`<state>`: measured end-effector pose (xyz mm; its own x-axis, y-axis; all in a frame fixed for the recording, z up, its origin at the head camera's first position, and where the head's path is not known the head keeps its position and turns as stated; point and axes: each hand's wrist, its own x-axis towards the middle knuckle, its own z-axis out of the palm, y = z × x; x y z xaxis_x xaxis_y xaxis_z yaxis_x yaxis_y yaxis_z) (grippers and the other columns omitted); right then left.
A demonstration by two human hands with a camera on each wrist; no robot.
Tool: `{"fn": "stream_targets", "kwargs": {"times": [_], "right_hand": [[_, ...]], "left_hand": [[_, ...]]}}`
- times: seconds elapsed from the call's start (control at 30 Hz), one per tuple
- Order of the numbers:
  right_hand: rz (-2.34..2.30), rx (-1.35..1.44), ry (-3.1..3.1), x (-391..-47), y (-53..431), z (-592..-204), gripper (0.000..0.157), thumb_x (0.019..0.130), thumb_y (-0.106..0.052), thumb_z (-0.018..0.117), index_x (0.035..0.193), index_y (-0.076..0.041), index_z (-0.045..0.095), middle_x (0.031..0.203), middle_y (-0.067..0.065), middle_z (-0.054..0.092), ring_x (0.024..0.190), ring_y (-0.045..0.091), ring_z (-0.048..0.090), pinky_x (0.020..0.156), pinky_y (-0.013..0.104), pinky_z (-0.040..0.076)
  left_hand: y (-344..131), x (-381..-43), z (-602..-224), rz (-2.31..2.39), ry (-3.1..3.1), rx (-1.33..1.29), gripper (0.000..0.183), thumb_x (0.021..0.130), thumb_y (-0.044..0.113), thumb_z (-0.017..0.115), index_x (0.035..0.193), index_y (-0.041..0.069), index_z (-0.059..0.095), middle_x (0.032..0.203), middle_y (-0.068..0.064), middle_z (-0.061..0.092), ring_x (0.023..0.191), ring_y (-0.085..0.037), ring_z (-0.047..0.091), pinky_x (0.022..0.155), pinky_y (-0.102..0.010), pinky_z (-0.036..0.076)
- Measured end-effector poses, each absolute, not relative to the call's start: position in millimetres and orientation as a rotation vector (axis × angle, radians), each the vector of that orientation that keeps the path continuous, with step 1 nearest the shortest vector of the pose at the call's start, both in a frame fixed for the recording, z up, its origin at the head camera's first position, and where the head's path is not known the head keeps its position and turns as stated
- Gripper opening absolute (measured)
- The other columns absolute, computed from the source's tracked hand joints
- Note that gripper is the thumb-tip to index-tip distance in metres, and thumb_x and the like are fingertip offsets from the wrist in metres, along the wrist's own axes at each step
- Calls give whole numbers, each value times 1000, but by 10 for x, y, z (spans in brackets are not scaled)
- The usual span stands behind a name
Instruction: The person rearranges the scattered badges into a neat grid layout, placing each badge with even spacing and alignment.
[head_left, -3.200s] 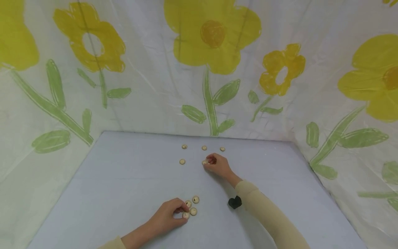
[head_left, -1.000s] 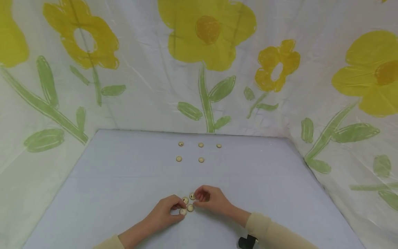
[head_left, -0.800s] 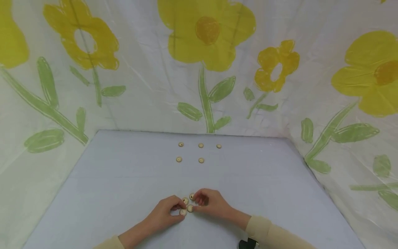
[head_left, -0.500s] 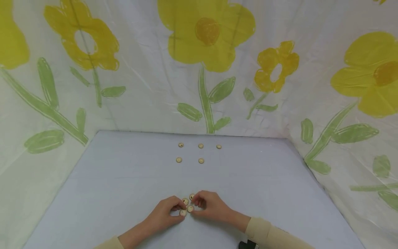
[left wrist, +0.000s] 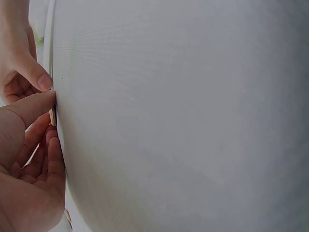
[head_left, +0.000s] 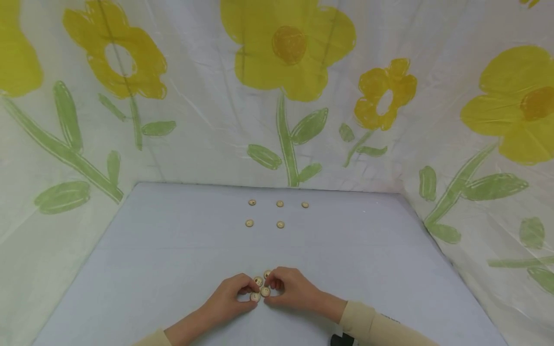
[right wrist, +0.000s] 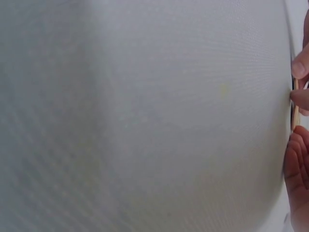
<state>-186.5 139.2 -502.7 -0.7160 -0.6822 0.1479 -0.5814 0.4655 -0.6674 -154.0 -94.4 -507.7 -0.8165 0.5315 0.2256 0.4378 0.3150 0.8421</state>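
Note:
Several round, pale wooden buttons lie in a small cluster at the near middle of the table in the head view. My left hand point(head_left: 229, 294) pinches the nearest wooden button point(head_left: 255, 297) between thumb and index finger. From the other side my right hand point(head_left: 296, 290) has its thumb and curled index finger at the edges of the adjoining button point(head_left: 265, 291). Behind these lie a further button point(head_left: 258, 281) and one partly hidden button point(head_left: 267, 274) by the right index finger. In the left wrist view, the left thumb point(left wrist: 41, 104) presses at a button's thin edge point(left wrist: 53, 116).
Farther back, three buttons form a row, among them the middle button point(head_left: 280, 203). Two more, including the left button point(head_left: 249, 223), lie in front of it. A pale table point(head_left: 173, 269) meets a flower-printed curtain point(head_left: 207, 144). A black object point(head_left: 342, 340) shows by the right sleeve.
My right hand has left the button in the front pair of the back group, come to the near cluster, and closed its fingers about a button there. My left hand stays put.

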Motion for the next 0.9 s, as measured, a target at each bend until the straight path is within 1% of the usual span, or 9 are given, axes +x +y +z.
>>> {"fn": "stream_targets", "kwargs": {"times": [0.3,0.5,0.7,0.9], "right_hand": [[-1091,-1135,2592,-1858,1372,-5020,23,79,-17,82,96,-12,67,78,-5,58,71,0,49,63,12,44],[-1082,-1121,2600,-1870,1364,-5031,21,80,-17,81,95,-13,67,77,-7,57,70,-1,49,62,12,44],[-1084,-1110,2595,-1866,1359,-5016,20,80,-16,81,94,-12,67,77,-7,59,70,-1,51,62,12,45],[-1120,-1063,2577,-1884,1380,-5039,17,81,-17,79,93,-14,67,78,-10,60,71,-2,53,63,14,48]], "left_hand": [[-945,-1544,-5088,1534,2475,918,20,82,7,76,98,10,65,97,2,64,90,-13,61,81,-27,53],[-946,-1548,-5086,1520,2475,907,20,83,7,76,99,10,65,97,2,64,91,-12,61,81,-28,53],[-946,-1542,-5058,1510,2468,885,19,83,8,75,99,11,65,97,3,64,90,-13,60,82,-28,53],[-943,-1547,-5046,1494,2477,864,18,84,9,75,98,12,65,97,4,63,90,-12,60,81,-28,53]]}}
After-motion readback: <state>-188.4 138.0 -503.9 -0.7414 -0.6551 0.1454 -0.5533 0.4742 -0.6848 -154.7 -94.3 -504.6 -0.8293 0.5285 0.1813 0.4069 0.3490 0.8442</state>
